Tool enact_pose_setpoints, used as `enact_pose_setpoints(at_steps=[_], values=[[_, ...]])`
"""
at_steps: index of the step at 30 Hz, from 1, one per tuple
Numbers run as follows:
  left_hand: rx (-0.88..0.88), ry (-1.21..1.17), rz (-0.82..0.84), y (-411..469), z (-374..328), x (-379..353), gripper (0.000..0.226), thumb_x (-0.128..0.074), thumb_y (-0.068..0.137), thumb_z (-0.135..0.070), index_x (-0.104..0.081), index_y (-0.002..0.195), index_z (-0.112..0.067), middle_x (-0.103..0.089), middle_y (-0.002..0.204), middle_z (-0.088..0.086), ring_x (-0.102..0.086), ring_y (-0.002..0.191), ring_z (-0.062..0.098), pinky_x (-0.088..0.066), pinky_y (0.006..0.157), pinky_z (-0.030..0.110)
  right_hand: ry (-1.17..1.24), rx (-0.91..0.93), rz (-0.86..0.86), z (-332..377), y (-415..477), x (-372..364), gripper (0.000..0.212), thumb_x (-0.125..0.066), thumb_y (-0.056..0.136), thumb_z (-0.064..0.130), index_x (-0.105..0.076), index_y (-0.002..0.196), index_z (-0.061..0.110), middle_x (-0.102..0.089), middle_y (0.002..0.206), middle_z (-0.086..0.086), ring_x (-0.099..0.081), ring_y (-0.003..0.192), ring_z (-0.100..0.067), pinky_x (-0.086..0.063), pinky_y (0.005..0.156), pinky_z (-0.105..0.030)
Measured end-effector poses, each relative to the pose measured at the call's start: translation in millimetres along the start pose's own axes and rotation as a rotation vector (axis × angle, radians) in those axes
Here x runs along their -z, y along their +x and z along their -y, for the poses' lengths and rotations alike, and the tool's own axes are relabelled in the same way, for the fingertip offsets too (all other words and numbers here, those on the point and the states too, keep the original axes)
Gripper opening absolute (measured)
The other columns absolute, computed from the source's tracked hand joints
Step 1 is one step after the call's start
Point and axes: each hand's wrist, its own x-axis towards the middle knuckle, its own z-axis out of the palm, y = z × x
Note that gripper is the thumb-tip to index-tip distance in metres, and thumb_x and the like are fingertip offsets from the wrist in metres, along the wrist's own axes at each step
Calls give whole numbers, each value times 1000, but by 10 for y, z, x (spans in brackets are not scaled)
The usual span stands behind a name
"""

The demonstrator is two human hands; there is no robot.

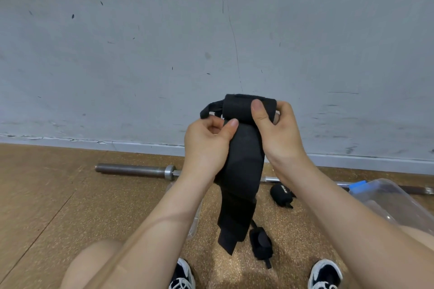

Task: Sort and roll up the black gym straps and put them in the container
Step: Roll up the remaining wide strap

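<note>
Two hands raised before a grey wall (117, 54), over cork flooring (47, 195). Barbell (136, 169): lying along the skirting, far left. Left hand (206, 145): thumb and fingers pinching the black strap (242, 171) at its left edge. Strap: long axis near vertical, rolled end uppermost, loose tail pointing down to the floor. Right hand (277, 131): thumb pressed over the roll, fingers curled behind. Two rolled straps (280, 193) (260, 244): on the floor. Clear container (394, 202): far right.
</note>
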Motion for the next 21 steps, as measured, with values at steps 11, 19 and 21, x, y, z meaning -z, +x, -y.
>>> enact_pose_setpoints(at_steps=[11,19,21], values=[[223,-315,164,42,-59,70,32,-60,92,3,-50,115,-16,-73,98,9,-71,90,20,-58,74,35,-186,156,163,25,31,98,35,-76,86,26,-44,99,28,-64,103,-9,-68,93,-27,-58,80,-53],[-224,36,100,195,-137,485,71,-77,66,-37,-44,130,-40,-52,132,-10,-50,125,5,-42,100,25,-293,186,418,154,83,311,40,-81,79,12,-54,99,34,-63,111,-9,-69,93,-33,-61,70,-44],[-405,293,283,167,-158,470,61,-76,71,-48,-49,126,-49,-53,134,-21,-45,127,-5,-36,105,16,-318,194,481,153,53,279,42,-82,79,10,-55,102,32,-63,109,-6,-70,94,-29,-61,70,-39]])
